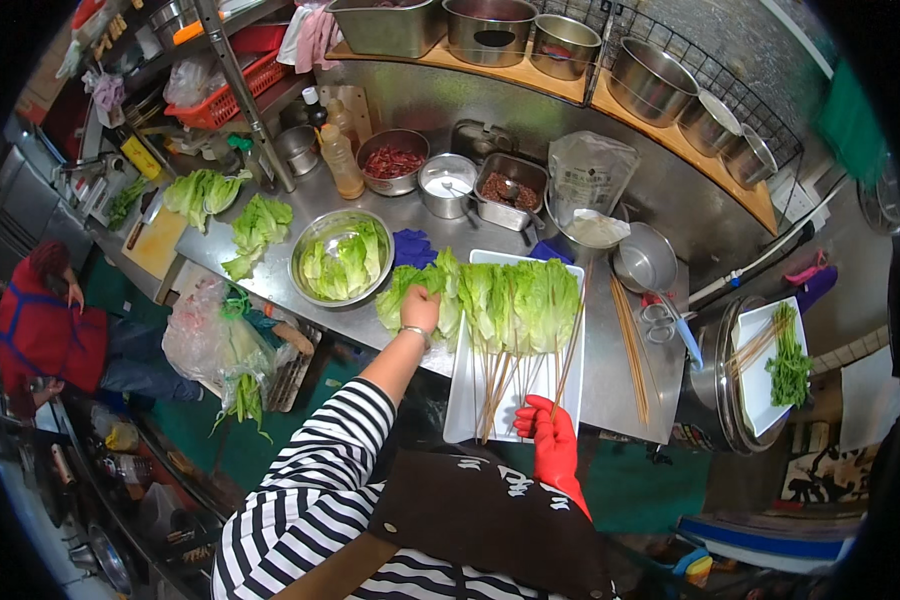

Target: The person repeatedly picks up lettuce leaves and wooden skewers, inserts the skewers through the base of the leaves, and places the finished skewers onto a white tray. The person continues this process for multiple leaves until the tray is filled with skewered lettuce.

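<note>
My bare left hand is on a pile of lettuce leaves at the left of a white tray; its fingers are bent over a leaf. In a red rubber glove, my right hand holds a thin wooden skewer at the tray's front edge. The skewer points up toward the right end of a row of skewered lettuce. Several skewer ends stick out below the row. Left of the pile, a steel bowl holds more lettuce.
Loose skewers, scissors and a blue-handled saucepan lie to the right. Behind stand pans of dried chillies and spice. A knife lies by a cutting board. A co-worker is at far left.
</note>
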Demonstrator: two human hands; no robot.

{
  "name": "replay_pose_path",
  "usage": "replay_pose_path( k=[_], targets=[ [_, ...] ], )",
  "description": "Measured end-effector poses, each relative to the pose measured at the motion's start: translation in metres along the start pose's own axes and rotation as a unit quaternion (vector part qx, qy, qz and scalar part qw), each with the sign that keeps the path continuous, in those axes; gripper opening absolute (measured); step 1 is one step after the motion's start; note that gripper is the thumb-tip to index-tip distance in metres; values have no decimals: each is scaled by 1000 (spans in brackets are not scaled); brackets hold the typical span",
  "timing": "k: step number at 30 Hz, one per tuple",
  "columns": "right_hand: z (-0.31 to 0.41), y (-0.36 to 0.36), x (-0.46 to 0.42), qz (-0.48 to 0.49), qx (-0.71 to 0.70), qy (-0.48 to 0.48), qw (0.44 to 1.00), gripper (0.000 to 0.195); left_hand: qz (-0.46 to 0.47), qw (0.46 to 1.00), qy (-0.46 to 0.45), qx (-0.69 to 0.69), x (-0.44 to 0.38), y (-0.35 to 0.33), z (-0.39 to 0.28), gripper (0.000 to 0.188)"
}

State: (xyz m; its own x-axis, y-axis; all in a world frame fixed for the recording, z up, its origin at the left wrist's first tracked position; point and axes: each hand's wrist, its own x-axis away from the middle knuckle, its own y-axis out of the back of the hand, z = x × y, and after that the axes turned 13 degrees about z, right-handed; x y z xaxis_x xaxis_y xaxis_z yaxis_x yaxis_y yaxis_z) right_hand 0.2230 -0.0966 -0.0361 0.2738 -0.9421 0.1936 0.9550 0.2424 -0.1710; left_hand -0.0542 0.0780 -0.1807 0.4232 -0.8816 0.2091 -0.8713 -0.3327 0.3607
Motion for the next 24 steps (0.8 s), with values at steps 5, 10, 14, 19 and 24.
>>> replay_pose_path(
  k=[5, 10, 14, 19, 24],
  targets=[
    [-2, 3, 1, 4, -27, -7, 1000, 26, 97, 947, 12, 305, 19, 59, -49, 15],
    [6, 0, 0, 74, 0, -49, 996, 28, 176, 743, 27, 646, 30, 86, -57, 31],
    [21, -6, 3, 158, 22, -108, 981, 30, 306, 621, 14, 722, 60, 86, -83, 42],
    [21, -9, -1, 229, 110, -69, 965, 33, 233, 818, -56, 523, 82, 78, -109, 31],
    [28, -8, 1, 231, 103, -142, 957, 33, 245, 828, 5, 505, 84, 78, -101, 29]
  ],
)
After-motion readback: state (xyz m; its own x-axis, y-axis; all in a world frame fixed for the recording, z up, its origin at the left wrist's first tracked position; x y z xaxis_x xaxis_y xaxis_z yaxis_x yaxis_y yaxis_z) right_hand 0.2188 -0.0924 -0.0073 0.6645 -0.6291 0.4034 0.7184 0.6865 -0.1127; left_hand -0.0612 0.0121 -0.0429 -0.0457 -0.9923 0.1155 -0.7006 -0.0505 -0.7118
